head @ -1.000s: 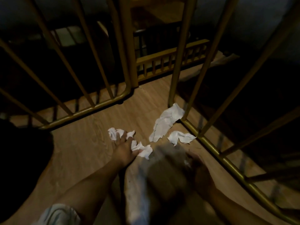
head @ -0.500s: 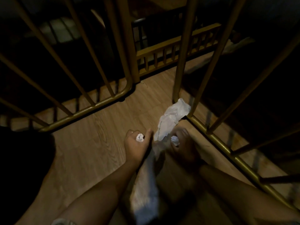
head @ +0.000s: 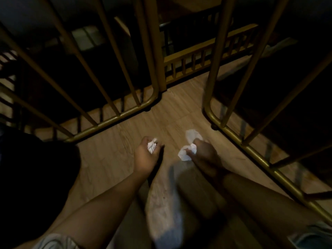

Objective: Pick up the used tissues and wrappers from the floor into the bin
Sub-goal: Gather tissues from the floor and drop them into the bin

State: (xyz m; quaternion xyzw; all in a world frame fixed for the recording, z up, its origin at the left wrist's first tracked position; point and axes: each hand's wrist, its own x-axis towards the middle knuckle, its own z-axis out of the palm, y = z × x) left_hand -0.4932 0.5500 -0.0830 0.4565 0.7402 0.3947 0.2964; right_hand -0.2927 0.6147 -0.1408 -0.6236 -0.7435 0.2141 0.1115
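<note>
Both hands had lifted off the floor [head: 111,159]: left hand [head: 146,155] clutched a crumpled tissue [head: 151,147], right hand [head: 203,155] gripped two tissues [head: 186,151] (bin unseen). Tight fists should prevent drops.

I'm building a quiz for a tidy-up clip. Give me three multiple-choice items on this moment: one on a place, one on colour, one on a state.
1. Where is the larger tissue wad?
A. in the right hand
B. under the left railing
C. on a chair

2. What colour are the railing bars?
A. white
B. gold-brown
C. blue

3. What is the left hand doing?
A. lying flat, empty
B. gripping a bar
C. holding a crumpled tissue

Answers: 1 A, white paper bulges from those fingers; 2 B, the tubes look brassy; 3 C, fingers curl round the white wad.
</note>
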